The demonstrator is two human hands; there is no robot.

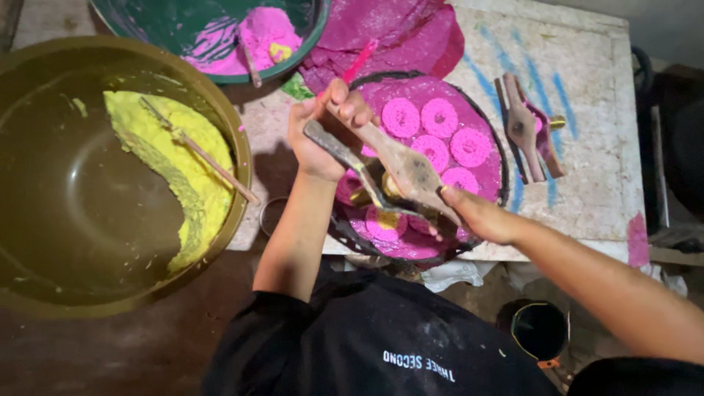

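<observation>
- The left hand [319, 132] is clenched around the handles of a hinged wooden press mould [389, 172], with a thin pink stick [357, 64] poking out above the fingers.
- The right hand [477, 216] grips the mould's head end from the other side — fingers wrapped under it, so I can't see what's inside the mould.
- The mould sits right over a round dark tray [488, 125] lined pink, with pink ring-patterned discs [440, 117] laid on it. A few discs are hidden under the mould and hands.
- A second wooden mould [524, 132] lies on the stained table [587, 81], just right of the tray.
- A big olive basin [44, 242] to the left holds yellow paste [176, 161] and a stick; its edge is cut off.
- A green bowl [183, 22] with pink paste up top — only partly in frame.
</observation>
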